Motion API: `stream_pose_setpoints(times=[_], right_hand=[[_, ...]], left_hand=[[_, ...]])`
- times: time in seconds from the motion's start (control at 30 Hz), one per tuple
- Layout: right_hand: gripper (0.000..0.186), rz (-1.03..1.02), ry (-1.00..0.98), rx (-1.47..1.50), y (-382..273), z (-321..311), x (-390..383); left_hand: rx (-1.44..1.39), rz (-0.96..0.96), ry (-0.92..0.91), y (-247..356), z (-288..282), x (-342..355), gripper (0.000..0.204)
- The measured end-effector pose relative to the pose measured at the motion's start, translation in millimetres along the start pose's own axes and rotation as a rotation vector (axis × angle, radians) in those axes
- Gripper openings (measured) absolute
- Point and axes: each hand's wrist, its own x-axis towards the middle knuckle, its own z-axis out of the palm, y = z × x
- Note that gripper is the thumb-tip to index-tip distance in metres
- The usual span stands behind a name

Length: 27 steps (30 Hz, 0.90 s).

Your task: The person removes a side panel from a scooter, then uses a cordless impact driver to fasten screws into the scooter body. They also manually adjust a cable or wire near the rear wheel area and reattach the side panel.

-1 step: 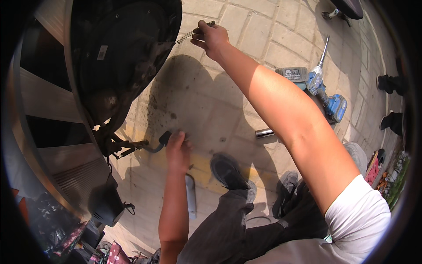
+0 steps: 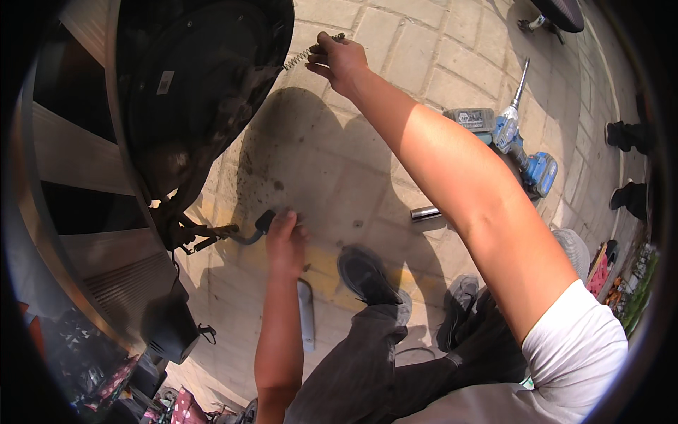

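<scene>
Up near the top centre, my right hand is closed on a thin coil spring. One end of the spring points down toward the black rounded underside of a vehicle lying or tilted at the left. A small dark piece shows past my fingertips at its other end. Lower down, my left hand is beside the black rubber tip of a curved metal stand lever. The thumb points up. The other fingers are blurred, so whether they touch or hold anything cannot be made out.
A blue cordless power tool with a long socket shaft lies on the paving at right, with a battery beside it. Closer in lies a metal tube. A grey elongated piece rests by my left forearm. Another person's feet show far right.
</scene>
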Motion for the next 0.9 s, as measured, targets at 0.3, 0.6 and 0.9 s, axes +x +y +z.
stream_pose_setpoints(times=[0.3, 0.6, 0.9], right_hand=[[0.023, 0.17, -0.214, -0.121, -3.4, 2.6, 6.8], [0.023, 0.281, -0.301, 0.063, 11.0, -17.2, 6.0], [0.017, 0.292, -0.219, -0.096, 15.1, -12.7, -14.0]], left_hand=[[0.003, -0.021, -0.028, -3.6, -9.5, 0.8, 0.023], [0.017, -0.039, -0.04, -7.1, -9.3, 0.8, 0.026], [-0.005, -0.06, -0.009, -13.9, -20.6, -11.0, 0.026]])
